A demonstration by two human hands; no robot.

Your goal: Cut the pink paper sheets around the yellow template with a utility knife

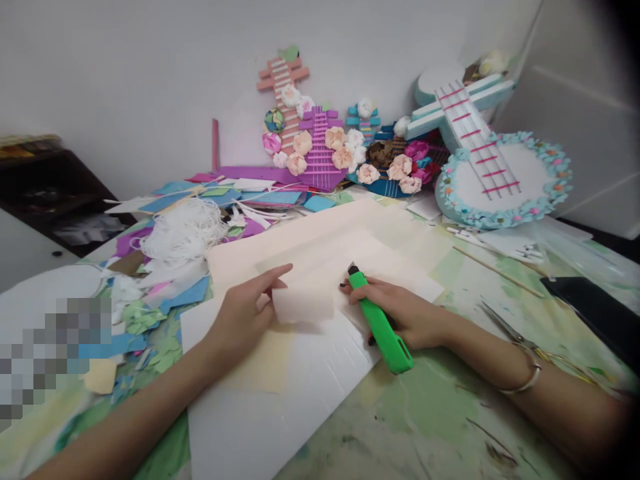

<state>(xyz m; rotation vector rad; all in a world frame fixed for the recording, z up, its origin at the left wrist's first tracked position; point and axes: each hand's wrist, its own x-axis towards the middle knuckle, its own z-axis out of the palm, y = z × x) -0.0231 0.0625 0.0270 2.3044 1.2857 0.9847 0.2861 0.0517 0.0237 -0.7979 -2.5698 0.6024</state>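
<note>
My right hand (400,313) is wrapped round a bright green utility knife (383,327), its short blade pointing up and away from me. The fingers of my left hand (247,307) pinch the left edge of a small pale paper piece (303,305), which looks blurred and slightly raised. Under both hands lie large cream paper sheets (240,257) and a white board (240,433). A yellowish paper patch (265,370) shows on the board below my left hand.
Scissors (507,327) lie beside my right forearm, with a thin wooden stick (500,272) and black flat object (590,317) beyond. White string (185,230) and coloured paper scraps (150,317) cover the left side. Flower-decorated paper instruments (320,143) stand against the wall.
</note>
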